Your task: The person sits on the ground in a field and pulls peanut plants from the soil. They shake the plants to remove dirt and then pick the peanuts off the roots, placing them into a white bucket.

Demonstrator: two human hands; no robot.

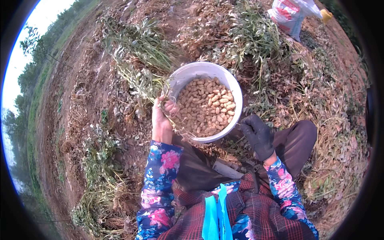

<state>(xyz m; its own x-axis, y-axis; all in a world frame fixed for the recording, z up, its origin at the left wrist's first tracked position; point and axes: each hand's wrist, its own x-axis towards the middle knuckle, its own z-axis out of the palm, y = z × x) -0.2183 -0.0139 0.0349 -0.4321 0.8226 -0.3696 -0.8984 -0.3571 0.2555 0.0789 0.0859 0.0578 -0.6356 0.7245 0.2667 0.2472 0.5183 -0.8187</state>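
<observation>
My bare left hand grips the root end of a peanut plant at the left rim of a white plastic bucket. The plant's leafy stems spread away to the upper left, and thin roots hang over the rim. Inside the bucket lies a heap of unshelled peanuts, the ones at the right brightly lit. My right hand, in a dark glove, is just right of the bucket with its fingers curled. A thin bit shows at its fingertips, too small to make out.
Pulled peanut plants lie in piles beyond and right of the bucket, with more dry vines at the left. A white and red woven sack stands at the upper right. My bent knee is beside my right hand.
</observation>
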